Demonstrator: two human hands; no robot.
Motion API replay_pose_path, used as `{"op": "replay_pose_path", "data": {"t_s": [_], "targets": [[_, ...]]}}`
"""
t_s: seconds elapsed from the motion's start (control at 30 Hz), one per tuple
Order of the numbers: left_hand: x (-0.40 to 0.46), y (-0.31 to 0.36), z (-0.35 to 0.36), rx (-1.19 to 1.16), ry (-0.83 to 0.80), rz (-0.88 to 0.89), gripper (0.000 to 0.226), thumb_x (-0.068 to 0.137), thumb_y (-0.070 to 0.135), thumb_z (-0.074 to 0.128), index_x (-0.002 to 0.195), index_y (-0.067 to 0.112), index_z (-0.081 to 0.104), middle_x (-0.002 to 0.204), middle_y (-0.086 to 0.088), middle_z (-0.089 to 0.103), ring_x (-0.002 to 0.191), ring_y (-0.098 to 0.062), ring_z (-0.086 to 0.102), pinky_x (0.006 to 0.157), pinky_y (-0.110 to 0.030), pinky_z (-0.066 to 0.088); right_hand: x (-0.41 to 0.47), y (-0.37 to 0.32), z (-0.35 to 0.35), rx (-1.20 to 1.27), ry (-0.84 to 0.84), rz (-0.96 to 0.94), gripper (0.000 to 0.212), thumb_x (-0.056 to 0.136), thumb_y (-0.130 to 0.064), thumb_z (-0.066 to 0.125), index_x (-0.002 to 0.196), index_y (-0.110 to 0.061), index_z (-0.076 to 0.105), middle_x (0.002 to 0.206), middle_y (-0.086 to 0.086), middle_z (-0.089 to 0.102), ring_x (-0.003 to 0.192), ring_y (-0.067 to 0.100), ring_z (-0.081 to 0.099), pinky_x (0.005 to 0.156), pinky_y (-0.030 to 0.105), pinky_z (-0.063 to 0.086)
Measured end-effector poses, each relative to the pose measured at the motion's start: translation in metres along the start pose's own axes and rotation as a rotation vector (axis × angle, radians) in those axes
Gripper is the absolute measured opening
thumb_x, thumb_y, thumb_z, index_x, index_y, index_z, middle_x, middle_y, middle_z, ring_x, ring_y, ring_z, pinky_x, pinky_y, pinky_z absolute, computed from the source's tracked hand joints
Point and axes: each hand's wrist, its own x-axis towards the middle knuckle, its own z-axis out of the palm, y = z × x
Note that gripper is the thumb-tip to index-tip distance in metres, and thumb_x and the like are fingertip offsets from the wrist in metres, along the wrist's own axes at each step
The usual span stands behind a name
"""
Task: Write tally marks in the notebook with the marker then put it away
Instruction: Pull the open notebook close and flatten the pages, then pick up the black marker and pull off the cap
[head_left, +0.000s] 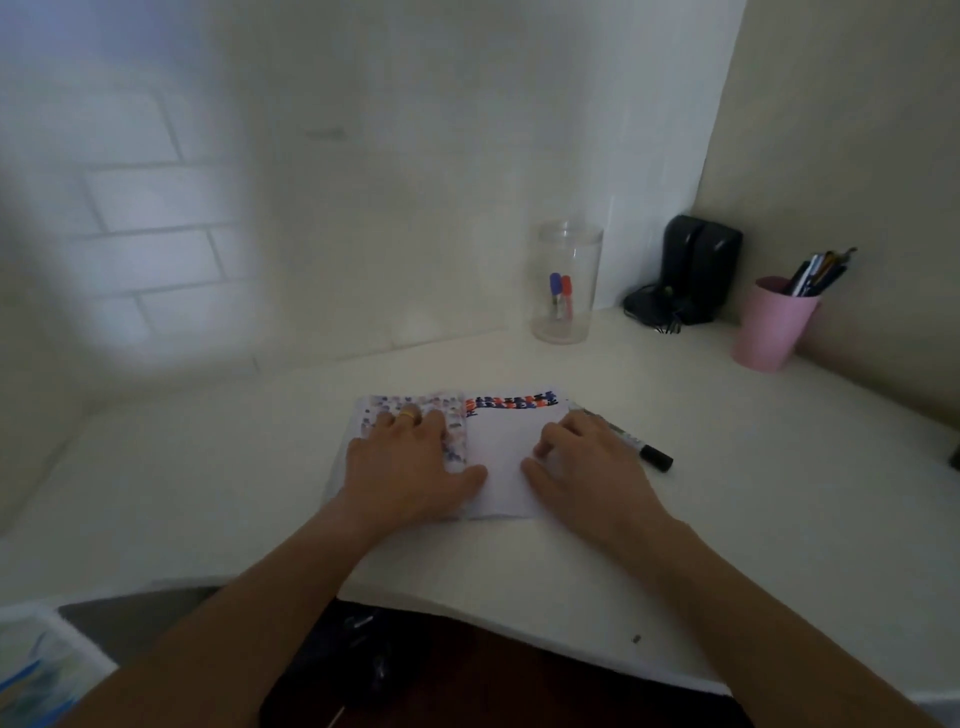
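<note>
An open notebook (500, 441) lies on the white desk (727, 493). Its left page is full of red and blue tally marks, and its right page has rows of marks only along the top. My left hand (410, 462), with a ring on one finger, rests flat on the left page. My right hand (587, 462) rests on the right page with its fingers loosely curled and holds nothing. A marker (634, 444) with a black cap lies on the desk along the far side of my right hand, cap pointing right.
A clear jar (567, 249) with a blue and a red marker inside stands at the back. Right of it are a black device (696, 265) with cables and a pink cup (769, 327) of pens. The desk's front edge curves near my forearms. A white bin (36, 660) sits lower left.
</note>
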Motion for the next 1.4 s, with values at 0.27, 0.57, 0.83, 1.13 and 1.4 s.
{"op": "replay_pose_path", "data": {"t_s": [0.27, 0.57, 0.83, 1.13, 1.4], "targets": [[0.069, -0.018, -0.012, -0.11, -0.079, 0.185, 0.084, 0.059, 0.082, 0.047, 0.129, 0.037, 0.055, 0.132, 0.005, 0.057, 0.128, -0.021, 0.054, 0.101, -0.04, 0.044, 0.036, 0.029, -0.019, -0.27, 0.029, 0.156, 0.034, 0.093, -0.025, 0.054, 0.125, -0.02, 0.06, 0.12, 0.007, 0.062, 0.106, 0.03, 0.059, 0.081, 0.038, 0.05], [0.086, -0.025, -0.008, -0.099, -0.116, 0.311, 0.089, 0.058, 0.088, 0.045, 0.137, 0.046, 0.052, 0.143, 0.009, 0.052, 0.134, -0.017, 0.045, 0.104, -0.042, 0.044, 0.058, 0.02, -0.023, -0.503, 0.084, 0.129, 0.038, 0.089, 0.0, 0.055, 0.125, -0.012, 0.059, 0.111, 0.009, 0.062, 0.098, 0.028, 0.059, 0.067, 0.033, 0.039], [0.086, -0.027, -0.003, 0.017, -0.041, 0.348, 0.078, 0.062, 0.097, 0.048, 0.12, 0.046, 0.056, 0.111, 0.005, 0.051, 0.11, -0.017, 0.048, 0.09, -0.039, 0.045, 0.093, -0.032, 0.0, 0.177, 0.202, -0.129, 0.033, 0.103, -0.021, 0.049, 0.134, -0.021, 0.059, 0.102, 0.006, 0.059, 0.073, 0.018, 0.058, 0.067, 0.033, 0.053], [0.131, -0.057, -0.005, -0.317, -0.124, 0.601, 0.038, 0.082, 0.069, 0.068, 0.109, 0.041, 0.069, 0.106, 0.015, 0.062, 0.092, -0.004, 0.059, 0.081, -0.03, 0.053, 0.107, -0.031, 0.037, 1.429, -0.078, 0.452, 0.018, 0.093, -0.02, 0.069, 0.104, -0.008, 0.077, 0.076, 0.011, 0.069, 0.066, 0.017, 0.065, 0.068, 0.029, 0.061], [0.123, -0.057, 0.003, -0.308, 0.331, 0.774, 0.038, 0.099, 0.051, 0.051, 0.095, 0.02, 0.072, 0.081, 0.008, 0.068, 0.073, -0.011, 0.061, 0.073, -0.034, 0.05, 0.104, -0.028, 0.04, 1.537, 0.055, 0.404, 0.028, 0.072, -0.031, 0.079, 0.086, -0.011, 0.067, 0.064, 0.006, 0.062, 0.059, 0.02, 0.051, 0.061, 0.033, 0.046]]}}
